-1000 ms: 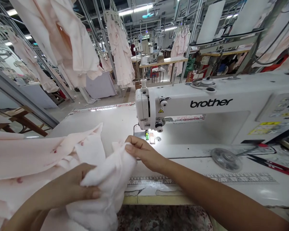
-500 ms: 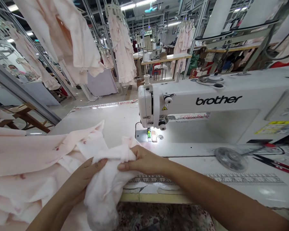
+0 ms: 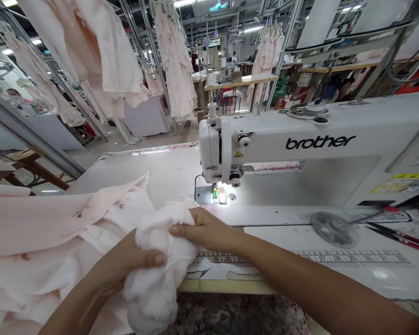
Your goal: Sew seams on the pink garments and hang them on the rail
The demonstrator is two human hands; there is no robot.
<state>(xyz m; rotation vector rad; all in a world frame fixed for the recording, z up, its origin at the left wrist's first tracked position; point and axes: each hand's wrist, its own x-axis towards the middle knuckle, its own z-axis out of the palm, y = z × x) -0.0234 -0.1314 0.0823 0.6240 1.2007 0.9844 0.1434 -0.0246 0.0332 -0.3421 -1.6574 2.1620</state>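
Pale pink fleecy fabric (image 3: 162, 242) is bunched between my two hands in front of the sewing machine. My left hand (image 3: 136, 258) grips its left side, thumb on top and fingers hidden beneath. On the upper right edge my right hand (image 3: 202, 228) is closed, its thumb pressed on the cloth. Part of the bunch hangs over the table's front edge. More of the pink garment (image 3: 56, 223), with small red prints, spreads over the left of the table. The white sewing machine (image 3: 230, 149) stands beyond my right hand, its lit presser foot (image 3: 215, 191) apart from the cloth.
A ruler strip (image 3: 314, 258) runs along the table's front. To the right lie a round clear dish (image 3: 335, 229) and dark tweezers with red handles (image 3: 401, 238). Pink garments (image 3: 172, 65) hang from rails behind. A metal post (image 3: 35, 130) slants at left.
My left thumb has shifted right and down across the cloth. The fabric between my hands is bunched higher and fuller. My right hand has moved slightly left and up.
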